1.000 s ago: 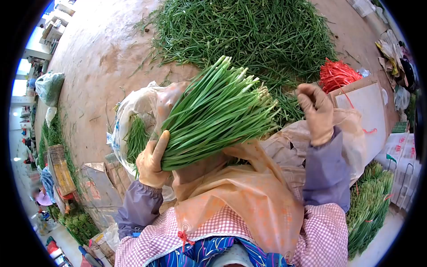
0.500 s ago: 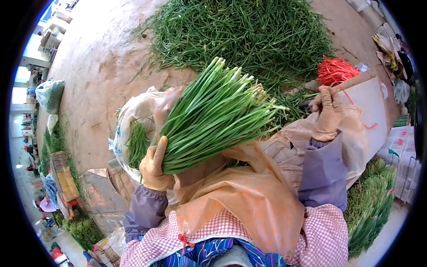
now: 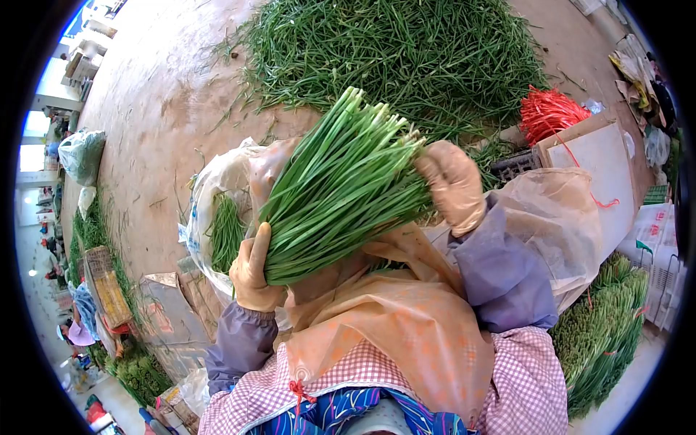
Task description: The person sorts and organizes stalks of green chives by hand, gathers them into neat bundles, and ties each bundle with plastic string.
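Observation:
A thick bunch of garlic chives (image 3: 341, 196) lies tilted across the middle, pale cut ends up and to the right. My left hand (image 3: 254, 274), in a tan glove, grips its leafy lower left end, the thumb over the top. My right hand (image 3: 455, 188), gloved too, is at the bunch's right edge beside the cut ends. Its fingers are curled, and the tips are partly hidden against the stems, so what they pinch cannot be made out. Under the bunch, a translucent orange plastic apron (image 3: 406, 304) covers my lap.
A large heap of loose green stalks (image 3: 391, 58) spreads ahead on the floor. Red ties (image 3: 549, 114) lie by a pale board (image 3: 591, 163) at right. A plastic bag (image 3: 206, 210) holding greens is at left. Tied bunches (image 3: 602, 326) stand at lower right.
My right hand has moved left and down from near the red ties to the cut ends of the bunch. My left hand keeps its grip almost in place.

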{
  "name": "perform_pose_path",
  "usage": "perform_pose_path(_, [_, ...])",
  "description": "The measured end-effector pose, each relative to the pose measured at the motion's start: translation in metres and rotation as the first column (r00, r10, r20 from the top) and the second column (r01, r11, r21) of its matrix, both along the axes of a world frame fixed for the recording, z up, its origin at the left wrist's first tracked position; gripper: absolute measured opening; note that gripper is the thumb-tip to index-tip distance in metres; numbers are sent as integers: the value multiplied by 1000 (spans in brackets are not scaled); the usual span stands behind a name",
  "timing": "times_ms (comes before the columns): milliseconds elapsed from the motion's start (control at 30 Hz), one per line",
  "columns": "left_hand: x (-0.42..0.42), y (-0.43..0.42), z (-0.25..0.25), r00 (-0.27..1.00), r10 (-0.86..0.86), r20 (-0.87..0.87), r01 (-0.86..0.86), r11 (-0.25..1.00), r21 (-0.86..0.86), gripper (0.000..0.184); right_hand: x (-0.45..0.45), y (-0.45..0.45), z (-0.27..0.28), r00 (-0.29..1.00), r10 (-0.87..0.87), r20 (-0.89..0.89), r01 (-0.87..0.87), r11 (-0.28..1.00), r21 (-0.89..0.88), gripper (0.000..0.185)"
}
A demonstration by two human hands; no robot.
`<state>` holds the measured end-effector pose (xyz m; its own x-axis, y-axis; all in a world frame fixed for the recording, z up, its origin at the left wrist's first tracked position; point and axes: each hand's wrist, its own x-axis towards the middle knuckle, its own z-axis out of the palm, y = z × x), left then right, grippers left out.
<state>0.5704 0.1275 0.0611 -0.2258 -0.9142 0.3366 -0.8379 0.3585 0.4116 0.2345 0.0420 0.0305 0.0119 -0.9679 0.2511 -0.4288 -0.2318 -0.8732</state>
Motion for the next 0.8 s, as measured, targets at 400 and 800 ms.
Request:
perform_pose_path(400, [-3,-3,-3,999,-27,-25,26,1000,-8,80,-38,12,58,850,86,-520,-123,992,-36,35])
perform_pose_path(800, [-3,-1,-3,1000,-11,-27,11,1000,6,82,-3,9,-5,804,103,585,-352,876,330,13])
